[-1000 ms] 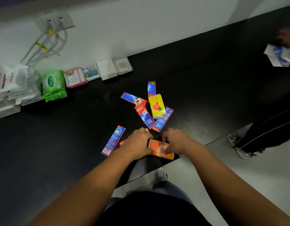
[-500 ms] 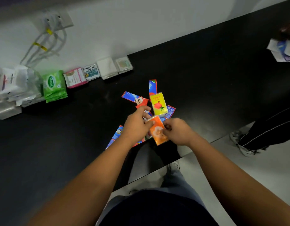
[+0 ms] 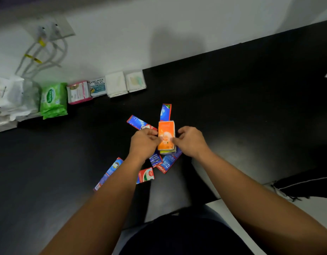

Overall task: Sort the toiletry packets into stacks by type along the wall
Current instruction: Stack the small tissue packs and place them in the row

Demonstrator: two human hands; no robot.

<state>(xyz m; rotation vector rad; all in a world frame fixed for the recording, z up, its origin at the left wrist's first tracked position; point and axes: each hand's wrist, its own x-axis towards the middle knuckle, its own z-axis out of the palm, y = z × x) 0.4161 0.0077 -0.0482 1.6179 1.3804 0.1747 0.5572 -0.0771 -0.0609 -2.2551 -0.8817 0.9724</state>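
An orange tissue packet (image 3: pixel 166 131) lies on top of a yellow packet (image 3: pixel 168 151), of which only the near edge shows, at the middle of the black table (image 3: pixel 251 100). My left hand (image 3: pixel 143 142) pinches the orange packet's left side and my right hand (image 3: pixel 190 140) pinches its right side. Several red-and-blue toothpaste sachets lie scattered around and under the pair, among them one (image 3: pixel 138 122) to the left, one (image 3: pixel 165 112) behind and one (image 3: pixel 108 173) near my left forearm.
Along the white wall stand sorted stacks: green wipes (image 3: pixel 53 100), pink sachets (image 3: pixel 78 92), Cream Silk sachets (image 3: pixel 97 87), two white packet stacks (image 3: pixel 116 87) (image 3: pixel 135 81), and white bags (image 3: pixel 10 96) at far left. Cables (image 3: pixel 39 56) hang from a wall socket. Another person's leg (image 3: pixel 304 184) is at right.
Both hands lifted the orange packet from the table's near edge, carried it away from me and set it on the yellow packet.
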